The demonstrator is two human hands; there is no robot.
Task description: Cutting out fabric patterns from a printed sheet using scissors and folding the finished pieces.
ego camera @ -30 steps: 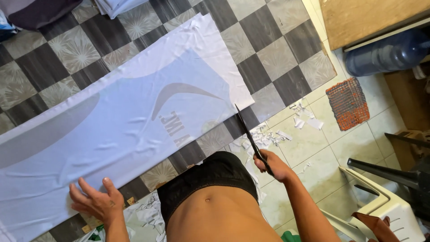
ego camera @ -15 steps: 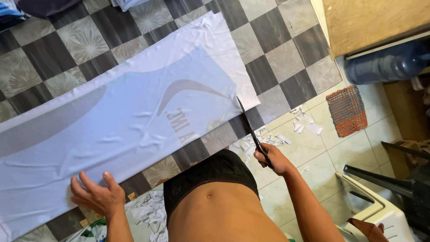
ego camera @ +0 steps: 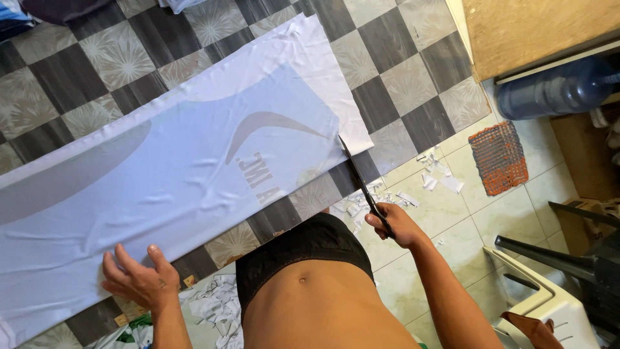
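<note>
A long white fabric banner (ego camera: 168, 161) with grey printed shapes lies spread across the checkered tile floor. My left hand (ego camera: 135, 278) rests flat on its near edge, fingers spread. My right hand (ego camera: 395, 224) grips the handles of black scissors (ego camera: 358, 178). The blades point away from me, and their tip meets the banner's right end near its near corner. My bare torso and dark shorts fill the bottom middle.
Small white fabric scraps (ego camera: 433, 178) litter the pale tiles to the right, and more scraps (ego camera: 216, 304) lie by my left side. An orange woven mat (ego camera: 504, 157), a blue water jug (ego camera: 555, 90), a wooden panel (ego camera: 536, 32) and a white plastic chair (ego camera: 549, 304) stand to the right.
My right hand has pushed the scissors forward, so their tip now reaches the banner's right end. My left hand stays pressed on the near edge.
</note>
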